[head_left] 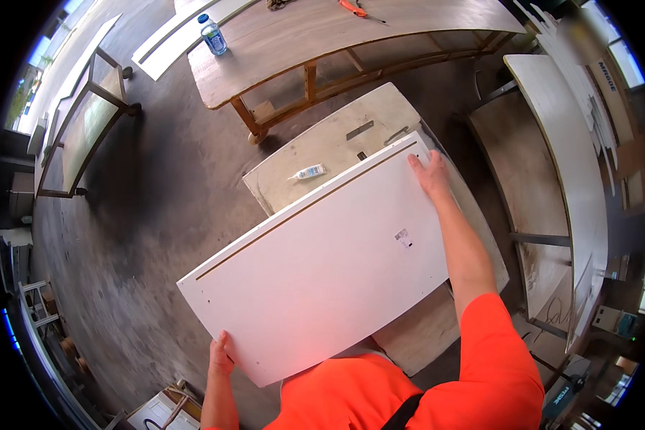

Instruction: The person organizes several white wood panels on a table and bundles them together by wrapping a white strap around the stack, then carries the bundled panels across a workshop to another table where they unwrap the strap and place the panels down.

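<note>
A white rectangular panel point(315, 265) with a brown groove along its far edge lies slantwise in front of me, over a worn work table point(337, 129). A small printed label sticks to its right half. My left hand point(221, 356) grips the panel's left edge near the front corner, thumb on top and fingers hidden beneath. At the far right corner my right hand point(431, 175) holds the right edge, its thumb and fingertips on the surface. Beyond the groove, a white glue bottle point(308, 172) rests on the work table, with flat metal pieces point(360, 130) farther right.
Across the far side stands a long wooden table point(287, 54), bearing a blue-capped water bottle point(212, 34) and orange-handled pliers point(352, 8). A wheeled rack point(86, 129) stands at the left. Shelving with a white top point(552, 129) runs along the right.
</note>
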Demonstrator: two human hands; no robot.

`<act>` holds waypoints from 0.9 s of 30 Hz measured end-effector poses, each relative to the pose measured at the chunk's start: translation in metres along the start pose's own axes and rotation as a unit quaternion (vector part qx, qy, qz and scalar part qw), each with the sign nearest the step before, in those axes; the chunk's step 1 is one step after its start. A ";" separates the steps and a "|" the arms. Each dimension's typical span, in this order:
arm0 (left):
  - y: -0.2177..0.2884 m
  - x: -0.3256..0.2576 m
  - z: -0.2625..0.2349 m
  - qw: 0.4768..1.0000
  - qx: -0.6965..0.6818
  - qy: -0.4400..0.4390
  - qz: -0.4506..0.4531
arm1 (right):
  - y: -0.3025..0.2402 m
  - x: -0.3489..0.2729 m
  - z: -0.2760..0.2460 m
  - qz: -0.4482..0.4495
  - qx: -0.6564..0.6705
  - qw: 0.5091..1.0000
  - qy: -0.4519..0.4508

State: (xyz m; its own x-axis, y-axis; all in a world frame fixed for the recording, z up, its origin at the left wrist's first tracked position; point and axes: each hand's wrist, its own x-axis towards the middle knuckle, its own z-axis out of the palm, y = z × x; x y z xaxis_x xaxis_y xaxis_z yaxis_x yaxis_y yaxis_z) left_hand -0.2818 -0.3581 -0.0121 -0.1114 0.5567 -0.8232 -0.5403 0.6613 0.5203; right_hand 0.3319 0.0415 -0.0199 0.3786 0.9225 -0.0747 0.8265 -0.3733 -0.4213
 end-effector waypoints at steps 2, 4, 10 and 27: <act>-0.002 0.000 -0.005 1.000 0.004 0.018 0.000 | -0.007 -0.004 -0.005 -0.002 -0.001 0.999 -0.035; -0.003 0.009 -0.006 1.000 -0.004 0.013 0.006 | 0.001 -0.005 -0.016 -0.039 0.001 0.999 -0.013; -0.015 0.019 -0.020 0.998 -0.036 0.025 -0.041 | 0.114 -0.107 -0.046 0.042 0.088 0.957 0.273; -0.029 -0.002 0.012 0.998 -0.013 -0.045 -0.042 | 0.376 -0.401 -0.067 0.515 0.604 0.471 0.384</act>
State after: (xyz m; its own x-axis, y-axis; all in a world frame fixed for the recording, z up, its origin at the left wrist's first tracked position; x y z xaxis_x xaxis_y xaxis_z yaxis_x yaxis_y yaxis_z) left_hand -0.2556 -0.3725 -0.0226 0.0098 0.5437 -0.8392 -0.5667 0.6945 0.4433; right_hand 0.5183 -0.4757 -0.0875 0.7421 -0.1688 -0.6486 -0.6255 0.1731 -0.7608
